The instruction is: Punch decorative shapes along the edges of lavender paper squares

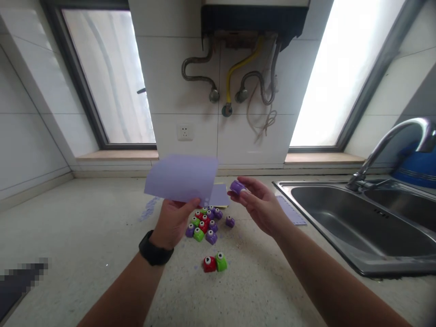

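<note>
My left hand point(173, 222), with a black band on its wrist, pinches a lilac sheet of paper point(182, 177) along its lower edge. Small cut-outs show near the sheet's lower right corner. Between the fingers and thumb of my right hand point(262, 204) is a purple craft paper punch point(237, 186), raised above the counter and apart from the sheet. Below lies a cluster of small red, green and purple punches point(204, 222). One purple punch point(230, 221) sits just right of the cluster. Closer to me, a red punch point(209, 264) and a green punch point(221, 262) stand side by side.
More lilac paper point(220, 195) lies behind the punches. Lilac paper scraps point(149, 209) are strewn to the left. A lilac sheet with punched edges point(291, 210) rests beside the steel sink point(354, 261) on the right. A curved faucet point(384, 141) rises behind the sink.
</note>
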`<state>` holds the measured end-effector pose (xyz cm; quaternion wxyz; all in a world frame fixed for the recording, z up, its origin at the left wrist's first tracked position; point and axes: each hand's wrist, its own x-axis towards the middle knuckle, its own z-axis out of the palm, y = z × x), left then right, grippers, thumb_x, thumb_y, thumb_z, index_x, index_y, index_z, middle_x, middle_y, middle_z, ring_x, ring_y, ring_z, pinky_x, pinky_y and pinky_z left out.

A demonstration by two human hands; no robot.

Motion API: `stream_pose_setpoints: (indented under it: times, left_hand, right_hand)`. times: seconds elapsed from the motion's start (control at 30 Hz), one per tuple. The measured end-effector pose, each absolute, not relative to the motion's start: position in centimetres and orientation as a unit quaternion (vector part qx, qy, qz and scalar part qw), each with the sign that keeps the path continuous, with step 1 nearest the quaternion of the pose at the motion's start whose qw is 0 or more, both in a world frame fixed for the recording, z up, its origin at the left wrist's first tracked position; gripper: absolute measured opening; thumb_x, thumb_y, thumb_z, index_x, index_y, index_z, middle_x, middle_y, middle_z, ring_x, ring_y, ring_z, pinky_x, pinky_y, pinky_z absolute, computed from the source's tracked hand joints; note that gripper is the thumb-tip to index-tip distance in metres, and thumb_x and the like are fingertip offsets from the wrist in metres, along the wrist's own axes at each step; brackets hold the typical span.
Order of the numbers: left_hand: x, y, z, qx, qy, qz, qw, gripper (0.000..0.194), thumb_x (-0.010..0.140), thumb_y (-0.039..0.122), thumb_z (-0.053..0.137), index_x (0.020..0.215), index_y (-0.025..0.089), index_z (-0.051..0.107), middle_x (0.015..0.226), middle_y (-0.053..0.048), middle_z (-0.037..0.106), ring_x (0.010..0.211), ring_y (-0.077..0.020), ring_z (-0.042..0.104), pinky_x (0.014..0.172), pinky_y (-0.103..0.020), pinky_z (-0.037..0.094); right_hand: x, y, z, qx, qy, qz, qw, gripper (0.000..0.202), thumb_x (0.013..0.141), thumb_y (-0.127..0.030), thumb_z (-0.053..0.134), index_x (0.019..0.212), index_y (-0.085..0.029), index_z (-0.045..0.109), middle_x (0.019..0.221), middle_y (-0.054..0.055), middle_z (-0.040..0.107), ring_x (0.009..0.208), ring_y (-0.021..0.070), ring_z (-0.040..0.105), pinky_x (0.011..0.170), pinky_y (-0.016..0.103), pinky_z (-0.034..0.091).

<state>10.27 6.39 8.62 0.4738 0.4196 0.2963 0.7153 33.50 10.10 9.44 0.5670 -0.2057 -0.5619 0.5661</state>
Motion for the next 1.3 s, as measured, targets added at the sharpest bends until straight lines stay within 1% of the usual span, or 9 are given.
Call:
stream_pose_setpoints:
  times: [0.1, 0.23, 0.33, 0.5, 0.7, 1.0, 1.13, 1.23, 1.3]
  left_hand:
    - [9.9, 8.7, 8.3, 0.414, 0.300, 0.715, 0.477, 0.041, 0.061, 0.026, 0.099, 0.097, 0.021, 0.080, 0.103, -0.004, 0.083, 0.099, -0.0198, 0.075, 0.090, -0.028, 0.060]
    - [9.2, 10.5, 5.7, 0.394, 0.361, 0.672, 0.513, 0.030, 0.062, 0.026, 0.099, 0.080, 0.012, 0.080, 0.079, -0.009, 0.082, 0.068, -0.0177, 0.075, 0.071, -0.028, 0.064]
    - [9.0, 10.5, 3.9, 0.388, 0.393, 0.643, 0.531, 0.030, 0.066, 0.030, 0.097, 0.075, 0.009, 0.079, 0.069, -0.010, 0.078, 0.058, -0.0177, 0.073, 0.063, -0.028, 0.064]
    - [10.1, 9.7, 2.9, 0.392, 0.412, 0.627, 0.532, 0.031, 0.068, 0.035, 0.096, 0.075, 0.010, 0.078, 0.064, -0.010, 0.077, 0.056, -0.0163, 0.071, 0.059, -0.024, 0.061]
    - [11.5, 8.8, 3.0, 0.393, 0.412, 0.620, 0.540, 0.031, 0.066, 0.036, 0.096, 0.070, 0.012, 0.078, 0.064, -0.010, 0.077, 0.053, -0.0162, 0.069, 0.053, -0.025, 0.057]
    - [12.0, 7.5, 3.7, 0.376, 0.418, 0.628, 0.539, 0.028, 0.064, 0.033, 0.096, 0.062, 0.014, 0.076, 0.057, -0.007, 0.074, 0.051, -0.0158, 0.068, 0.054, -0.025, 0.058]
    - [12.0, 7.7, 3.7, 0.362, 0.419, 0.633, 0.540, 0.027, 0.064, 0.032, 0.097, 0.063, 0.014, 0.076, 0.056, -0.005, 0.072, 0.051, -0.0150, 0.068, 0.054, -0.025, 0.058]
    - [12.2, 7.7, 3.8, 0.353, 0.418, 0.636, 0.544, 0.027, 0.063, 0.030, 0.097, 0.063, 0.015, 0.076, 0.056, -0.004, 0.071, 0.051, -0.0150, 0.067, 0.054, -0.025, 0.059]
    - [12.4, 7.6, 3.8, 0.350, 0.418, 0.635, 0.547, 0.027, 0.062, 0.030, 0.097, 0.064, 0.014, 0.076, 0.056, -0.004, 0.072, 0.051, -0.0153, 0.068, 0.054, -0.026, 0.059]
  right_hand:
    - [34.7, 10.7, 9.7, -0.220, -0.594, 0.532, 0.561, 0.041, 0.081, -0.041, 0.089, 0.116, -0.028, 0.075, 0.113, 0.006, 0.077, 0.107, 0.0235, 0.073, 0.109, 0.051, 0.054]
    - [34.9, 11.9, 6.3, -0.261, -0.558, 0.526, 0.586, 0.042, 0.077, -0.044, 0.091, 0.112, -0.027, 0.075, 0.112, 0.006, 0.078, 0.106, 0.0226, 0.072, 0.107, 0.048, 0.054]
    - [34.6, 12.4, 3.6, -0.272, -0.549, 0.556, 0.562, 0.042, 0.075, -0.039, 0.094, 0.108, -0.025, 0.072, 0.109, 0.005, 0.077, 0.103, 0.0210, 0.073, 0.106, 0.045, 0.054]
    - [34.5, 12.0, 2.3, -0.274, -0.566, 0.566, 0.532, 0.041, 0.080, -0.035, 0.091, 0.108, -0.026, 0.063, 0.107, 0.005, 0.074, 0.101, 0.0196, 0.073, 0.100, 0.041, 0.057]
    - [34.5, 10.5, 3.5, -0.268, -0.608, 0.515, 0.541, 0.041, 0.080, -0.034, 0.090, 0.110, -0.028, 0.062, 0.100, 0.002, 0.069, 0.090, 0.0182, 0.070, 0.083, 0.037, 0.063]
    - [34.1, 9.2, 3.7, -0.231, -0.680, 0.426, 0.551, 0.045, 0.087, -0.020, 0.082, 0.127, -0.032, 0.066, 0.112, 0.004, 0.069, 0.106, 0.0213, 0.071, 0.103, 0.044, 0.058]
    - [34.4, 9.0, 4.0, -0.248, -0.718, 0.371, 0.534, 0.042, 0.091, -0.024, 0.077, 0.131, -0.033, 0.068, 0.117, 0.006, 0.068, 0.108, 0.0237, 0.069, 0.101, 0.048, 0.058]
    - [34.7, 9.2, 4.1, -0.299, -0.720, 0.337, 0.528, 0.036, 0.088, -0.029, 0.083, 0.123, -0.033, 0.074, 0.111, 0.005, 0.073, 0.104, 0.0242, 0.067, 0.098, 0.048, 0.057]
    - [34.7, 9.4, 4.3, -0.310, -0.682, 0.379, 0.542, 0.035, 0.084, -0.031, 0.087, 0.116, -0.031, 0.075, 0.105, 0.005, 0.074, 0.095, 0.0224, 0.068, 0.091, 0.045, 0.059]
